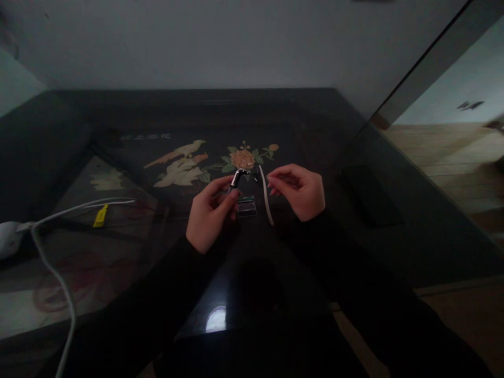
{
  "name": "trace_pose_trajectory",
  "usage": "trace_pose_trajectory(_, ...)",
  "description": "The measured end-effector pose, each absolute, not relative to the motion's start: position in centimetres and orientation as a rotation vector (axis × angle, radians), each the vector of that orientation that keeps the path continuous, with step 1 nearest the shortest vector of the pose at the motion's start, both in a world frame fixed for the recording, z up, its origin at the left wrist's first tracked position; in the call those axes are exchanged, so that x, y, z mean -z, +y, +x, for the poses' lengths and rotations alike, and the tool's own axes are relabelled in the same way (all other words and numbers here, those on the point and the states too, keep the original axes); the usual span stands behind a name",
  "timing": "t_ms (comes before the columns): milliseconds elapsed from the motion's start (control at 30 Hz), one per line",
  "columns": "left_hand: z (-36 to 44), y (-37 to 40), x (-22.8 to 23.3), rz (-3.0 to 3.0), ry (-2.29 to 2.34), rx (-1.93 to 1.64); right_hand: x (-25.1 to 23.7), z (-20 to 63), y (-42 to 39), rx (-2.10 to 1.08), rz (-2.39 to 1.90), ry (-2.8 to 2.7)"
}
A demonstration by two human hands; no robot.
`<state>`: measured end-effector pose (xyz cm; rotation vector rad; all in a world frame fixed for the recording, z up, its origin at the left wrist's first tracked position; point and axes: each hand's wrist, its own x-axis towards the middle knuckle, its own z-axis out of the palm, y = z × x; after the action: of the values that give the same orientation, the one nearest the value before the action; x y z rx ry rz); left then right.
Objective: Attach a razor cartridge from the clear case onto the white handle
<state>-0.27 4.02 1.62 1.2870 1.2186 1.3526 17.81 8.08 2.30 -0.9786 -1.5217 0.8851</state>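
**Two hands over small objects on a dark glass surface**

A person in dark sleeves works at a glossy black surface (275, 273) with a painted bird-and-flower design under its glass. The left hand (208, 212) is closed around a small silver and black metal tool (237, 178), pinching it between thumb and fingers; the tool's shiny end points up and away, above the painted flower (242, 158). Exactly what the tool is cannot be told in the dim light.

The right hand (300, 190) hovers just beside it, fingers curled inward with the fingertips close together; whether it holds anything cannot be told.

Between the two hands, on the surface, lies a small rectangular clear case (247, 206), just below the tool. Next to it, towards the right hand, lies a thin pale curved strip (268, 202).

Well apart on the left, a white cable (59, 283) runs across the surface from a white rounded device (8, 237) at the edge, with a small yellow tag (101, 216) near it.
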Motion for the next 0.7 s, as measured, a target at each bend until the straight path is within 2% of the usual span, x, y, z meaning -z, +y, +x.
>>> trace_pose_trajectory(133,-0.3,4.3,-1.1,1.214,1.105,-1.419,-2.0,16.8,7.2,-1.101,-0.992,-1.673)
trace_pose_trajectory(333,0.5,3.4,-1.4,1.145,0.976,-1.411,-1.0,14.9,5.3,-1.1,-0.929,-1.895)
trace_pose_trajectory(567,-0.5,5.0,-2.0,1.678,1.175,-1.327,-1.8,16.3,5.8,-1.092,-0.955,-1.778)
trace_pose_trajectory(700,-0.7,8.9,-1.5,2.09,1.433,-0.955,-1.8,18.4,7.4,-1.012,-1.016,-1.636)
